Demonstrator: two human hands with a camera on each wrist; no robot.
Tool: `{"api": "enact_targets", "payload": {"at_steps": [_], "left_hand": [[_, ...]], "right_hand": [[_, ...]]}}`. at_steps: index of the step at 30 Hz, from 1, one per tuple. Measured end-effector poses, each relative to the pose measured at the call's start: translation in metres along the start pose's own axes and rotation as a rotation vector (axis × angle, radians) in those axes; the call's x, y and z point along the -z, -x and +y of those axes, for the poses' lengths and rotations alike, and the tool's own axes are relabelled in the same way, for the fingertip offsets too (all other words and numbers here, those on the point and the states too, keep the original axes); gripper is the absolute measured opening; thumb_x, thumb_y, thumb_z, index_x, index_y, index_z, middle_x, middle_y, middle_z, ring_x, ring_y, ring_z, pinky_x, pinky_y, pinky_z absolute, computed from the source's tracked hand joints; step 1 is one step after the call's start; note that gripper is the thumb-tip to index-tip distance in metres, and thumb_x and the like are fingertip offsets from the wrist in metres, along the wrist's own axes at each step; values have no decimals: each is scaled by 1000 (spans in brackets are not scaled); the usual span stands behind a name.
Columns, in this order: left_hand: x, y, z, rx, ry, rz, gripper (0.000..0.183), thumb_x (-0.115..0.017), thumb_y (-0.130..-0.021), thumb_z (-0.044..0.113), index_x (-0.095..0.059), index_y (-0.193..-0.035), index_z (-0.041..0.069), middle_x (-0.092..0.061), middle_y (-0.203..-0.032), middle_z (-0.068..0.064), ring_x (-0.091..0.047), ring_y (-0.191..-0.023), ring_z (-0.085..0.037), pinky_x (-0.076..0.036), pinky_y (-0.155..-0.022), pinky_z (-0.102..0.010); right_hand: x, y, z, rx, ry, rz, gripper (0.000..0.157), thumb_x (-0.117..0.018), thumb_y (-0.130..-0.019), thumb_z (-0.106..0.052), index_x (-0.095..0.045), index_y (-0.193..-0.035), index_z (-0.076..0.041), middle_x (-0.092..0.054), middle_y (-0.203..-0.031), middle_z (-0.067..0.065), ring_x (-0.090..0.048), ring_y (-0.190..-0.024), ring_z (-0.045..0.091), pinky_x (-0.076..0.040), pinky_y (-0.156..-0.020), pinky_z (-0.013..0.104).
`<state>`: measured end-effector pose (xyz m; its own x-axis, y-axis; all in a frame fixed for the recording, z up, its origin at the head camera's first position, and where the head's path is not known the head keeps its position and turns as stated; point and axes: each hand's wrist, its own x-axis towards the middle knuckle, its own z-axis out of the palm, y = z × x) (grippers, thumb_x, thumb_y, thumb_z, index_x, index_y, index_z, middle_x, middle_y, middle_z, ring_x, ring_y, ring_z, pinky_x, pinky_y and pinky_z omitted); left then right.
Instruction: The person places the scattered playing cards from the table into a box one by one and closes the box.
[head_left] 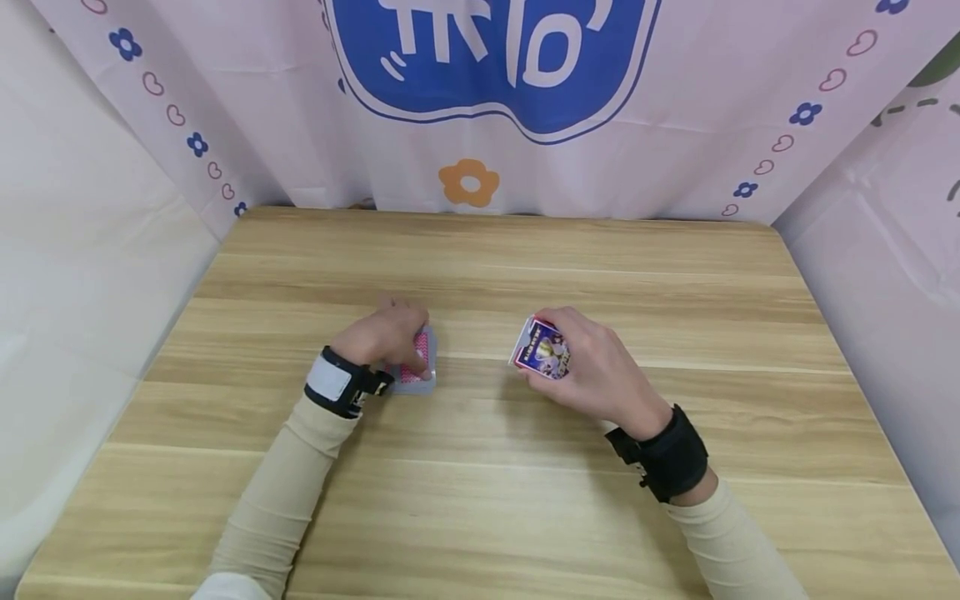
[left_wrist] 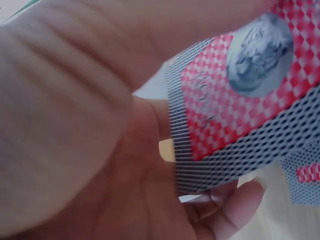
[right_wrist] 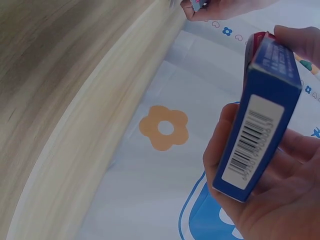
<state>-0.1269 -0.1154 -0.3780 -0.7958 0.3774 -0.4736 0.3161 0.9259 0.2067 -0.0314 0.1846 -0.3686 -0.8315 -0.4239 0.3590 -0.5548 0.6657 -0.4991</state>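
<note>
Over the left middle of the table, my left hand (head_left: 382,333) pinches playing cards between thumb and fingers. Their backs are red-checked with a grey dotted border, and an oval tiger picture shows on the held cards (left_wrist: 215,110) in the left wrist view. Another card (left_wrist: 305,190) of the same pattern lies below, on the wood. To the right, my right hand (head_left: 596,367) grips a small playing card box (head_left: 546,350) by its sides, thumb on one edge and fingers on the other. The box has a purple picture front and a blue end with a barcode (right_wrist: 252,142).
Both hands work above a light wood-grain table (head_left: 480,500). A white curtain (head_left: 270,108) with a blue emblem, hearts and flowers hangs along the far edge. White sheets (head_left: 67,250) enclose the sides.
</note>
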Motion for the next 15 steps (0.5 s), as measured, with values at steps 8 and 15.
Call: {"api": "enact_targets", "payload": {"at_steps": [8, 15], "left_hand": [[5, 6, 3, -33, 152, -108, 27, -74, -97, 21, -61, -115, 6, -64, -101, -9, -62, -89, -21, -53, -71, -30], [14, 16, 9, -229, 320, -99, 19, -55, -109, 24, -60, -111, 6, -53, -79, 0, -53, -67, -16, -43, -61, -28]], "right_hand": [[0, 0, 1, 12, 6, 3, 65, -85, -81, -26, -59, -135, 0, -71, -120, 13, -69, -89, 20, -60, -72, 33], [1, 0, 1, 14, 8, 6, 65, -85, -81, -26, -60, -135, -1, -71, -119, 13, -69, -89, 19, -59, -71, 32]]}}
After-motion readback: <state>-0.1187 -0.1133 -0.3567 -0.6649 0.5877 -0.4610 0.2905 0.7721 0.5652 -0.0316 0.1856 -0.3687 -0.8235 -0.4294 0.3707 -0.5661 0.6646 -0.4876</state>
